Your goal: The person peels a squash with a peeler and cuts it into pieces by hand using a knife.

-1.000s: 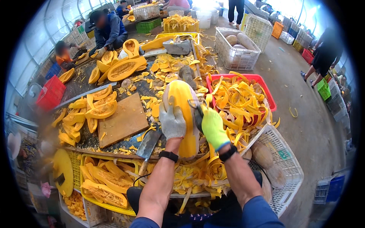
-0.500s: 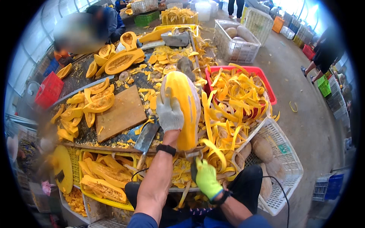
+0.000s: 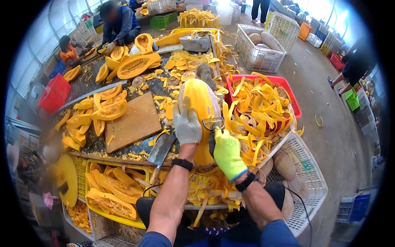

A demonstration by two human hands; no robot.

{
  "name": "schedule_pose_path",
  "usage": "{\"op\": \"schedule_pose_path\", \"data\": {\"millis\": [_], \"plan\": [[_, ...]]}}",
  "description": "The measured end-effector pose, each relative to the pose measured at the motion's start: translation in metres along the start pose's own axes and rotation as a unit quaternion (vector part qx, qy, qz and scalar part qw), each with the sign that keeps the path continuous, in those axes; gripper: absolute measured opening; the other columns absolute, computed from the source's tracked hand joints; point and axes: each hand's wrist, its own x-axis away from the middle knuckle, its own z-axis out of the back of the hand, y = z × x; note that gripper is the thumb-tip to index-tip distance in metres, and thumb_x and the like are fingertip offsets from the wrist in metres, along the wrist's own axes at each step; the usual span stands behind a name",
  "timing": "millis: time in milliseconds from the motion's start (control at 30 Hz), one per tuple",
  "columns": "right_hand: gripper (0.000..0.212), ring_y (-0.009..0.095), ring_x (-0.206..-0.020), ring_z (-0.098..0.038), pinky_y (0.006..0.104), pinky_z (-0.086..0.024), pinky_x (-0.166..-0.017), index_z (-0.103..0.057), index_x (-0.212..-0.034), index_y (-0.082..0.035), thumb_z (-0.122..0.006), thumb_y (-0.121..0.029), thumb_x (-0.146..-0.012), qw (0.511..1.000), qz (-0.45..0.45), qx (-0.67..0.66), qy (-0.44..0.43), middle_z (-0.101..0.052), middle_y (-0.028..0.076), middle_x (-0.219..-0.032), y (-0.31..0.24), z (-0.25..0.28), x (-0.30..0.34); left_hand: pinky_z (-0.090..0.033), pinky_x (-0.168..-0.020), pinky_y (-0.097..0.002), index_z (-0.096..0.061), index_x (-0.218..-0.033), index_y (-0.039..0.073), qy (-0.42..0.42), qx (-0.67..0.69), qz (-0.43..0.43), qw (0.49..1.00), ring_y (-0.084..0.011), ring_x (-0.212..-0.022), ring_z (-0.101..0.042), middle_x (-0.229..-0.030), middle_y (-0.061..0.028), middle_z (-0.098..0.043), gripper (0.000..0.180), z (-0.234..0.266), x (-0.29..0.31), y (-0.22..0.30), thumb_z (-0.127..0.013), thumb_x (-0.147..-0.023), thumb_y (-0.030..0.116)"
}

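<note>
A long, mostly peeled pumpkin [image 3: 198, 99] lies in front of me, its near end toward my lap. Strips of pale skin still show along its right side. My left hand [image 3: 187, 125], in a whitish knit glove, rests on its upper left side with the fingers stretched out along it. My right hand [image 3: 226, 154], in a yellow-green glove, grips a peeler [image 3: 213, 122]. The peeler's metal head touches the pumpkin's right flank, about halfway along. Its handle is mostly hidden in my fist.
Left of the pumpkin lie a wooden board [image 3: 133, 121] and a cleaver [image 3: 161, 149]. A red crate [image 3: 297, 103] heaped with peel stands at the right, above a white crate [image 3: 317, 185] of unpeeled pumpkins. Pumpkin halves [image 3: 135, 66] lie farther off, near another person [image 3: 123, 24].
My right hand has moved away from me with the peeler, from the pumpkin's near end up to its right side. The left hand stays on the pumpkin.
</note>
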Motion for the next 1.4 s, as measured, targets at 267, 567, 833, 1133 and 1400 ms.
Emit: {"op": "schedule_pose_path", "data": {"millis": [267, 567, 833, 1133, 1400], "plan": [[0.055, 0.033, -0.080, -0.073, 0.0430, -0.060, -0.067, -0.061, -0.142, -0.001, -0.064, -0.008, -0.088, 0.998, -0.036, -0.008, -0.058, -0.066, 0.016, -0.099, -0.009, -0.024, 0.119, -0.049, -0.105, -0.0496, -0.062, -0.149, 0.009, 0.005, 0.001, -0.018, 1.000, -0.0479, -0.123, -0.058, -0.139, -0.0299, -0.059, 0.041, -0.006, 0.002, 0.005, -0.054, -0.109, 0.014], [0.029, 0.043, -0.088, -0.074, 0.0498, -0.059, -0.074, -0.072, -0.119, -0.005, -0.068, -0.027, -0.101, 0.986, -0.052, -0.106, -0.117, -0.075, 0.023, -0.105, 0.042, 0.014, 0.148, -0.049, -0.107, -0.0484, -0.062, -0.150, 0.010, 0.008, -0.019, -0.012, 1.000, -0.0477, -0.124, -0.059, -0.142, -0.0297, -0.057, 0.043, -0.005, 0.003, 0.007, -0.056, -0.108, 0.012], [0.024, 0.044, -0.078, -0.071, 0.0522, -0.057, -0.070, -0.069, -0.110, -0.004, -0.061, -0.025, -0.104, 0.997, 0.041, -0.057, 0.041, -0.072, 0.024, -0.086, 0.025, 0.021, -0.079, -0.047, -0.111, -0.0505, -0.062, -0.151, 0.010, 0.003, 0.011, -0.004, 1.000, -0.0503, -0.132, -0.056, -0.147, -0.0336, -0.054, 0.044, -0.005, -0.001, 0.009, -0.057, -0.106, 0.012], [0.027, 0.040, -0.085, -0.075, 0.0476, -0.057, -0.074, -0.072, -0.121, -0.001, -0.067, -0.019, -0.102, 0.989, -0.039, -0.136, -0.041, -0.073, 0.026, -0.088, 0.066, 0.005, 0.106, -0.047, -0.109, -0.0470, -0.062, -0.150, 0.010, 0.004, 0.039, -0.005, 0.999, -0.0455, -0.124, -0.059, -0.141, -0.0288, -0.058, 0.042, -0.005, -0.001, -0.002, -0.055, -0.108, 0.011], [0.027, 0.012, -0.084, -0.070, 0.0314, -0.056, -0.074, -0.072, -0.130, 0.002, -0.064, -0.007, -0.106, 0.924, -0.105, -0.358, 0.087, -0.077, 0.002, -0.099, 0.056, -0.030, 0.010, -0.051, -0.101, -0.0481, -0.064, -0.148, 0.010, 0.032, 0.028, -0.048, 0.998, -0.0459, -0.116, -0.063, -0.135, -0.0279, -0.060, 0.043, -0.004, 0.000, -0.018, -0.059, -0.106, 0.011]]}}
